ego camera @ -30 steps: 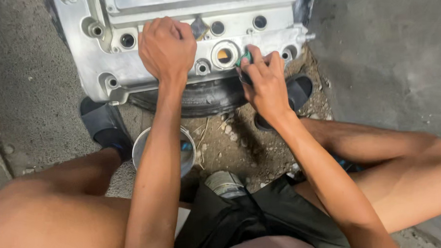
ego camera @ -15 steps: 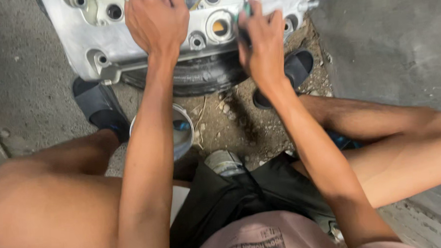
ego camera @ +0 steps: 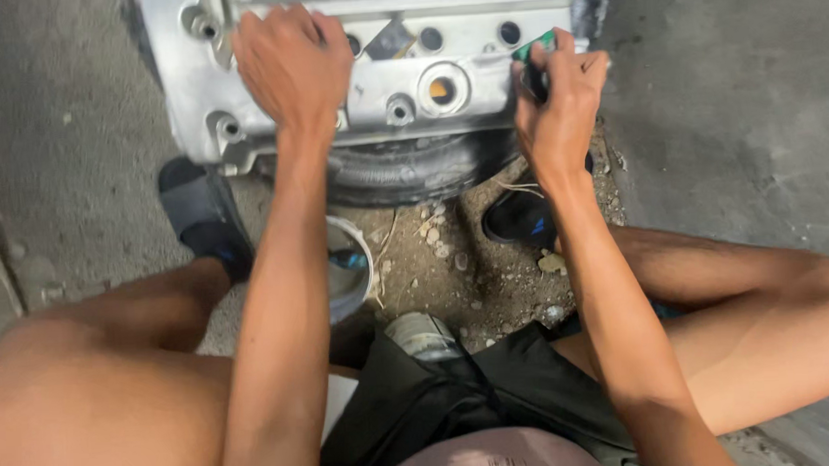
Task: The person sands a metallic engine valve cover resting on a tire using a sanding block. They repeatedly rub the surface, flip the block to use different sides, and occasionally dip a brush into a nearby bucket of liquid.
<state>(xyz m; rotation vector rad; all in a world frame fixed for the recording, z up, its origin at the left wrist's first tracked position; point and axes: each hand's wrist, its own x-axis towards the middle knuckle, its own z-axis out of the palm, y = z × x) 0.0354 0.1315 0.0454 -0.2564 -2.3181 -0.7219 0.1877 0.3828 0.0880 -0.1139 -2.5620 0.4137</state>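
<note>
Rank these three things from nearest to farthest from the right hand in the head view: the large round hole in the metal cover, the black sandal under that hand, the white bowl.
From the right hand:
1. Large round hole in the silver metal cover, just to its left.
2. Black sandal, below it on the dirt.
3. White bowl, lower left, beside the left forearm.

The scene is viewed from one head-worn camera, aimed steeply down and close over the metal engine cover [ego camera: 370, 67], seemingly tilted slightly forward.
</note>
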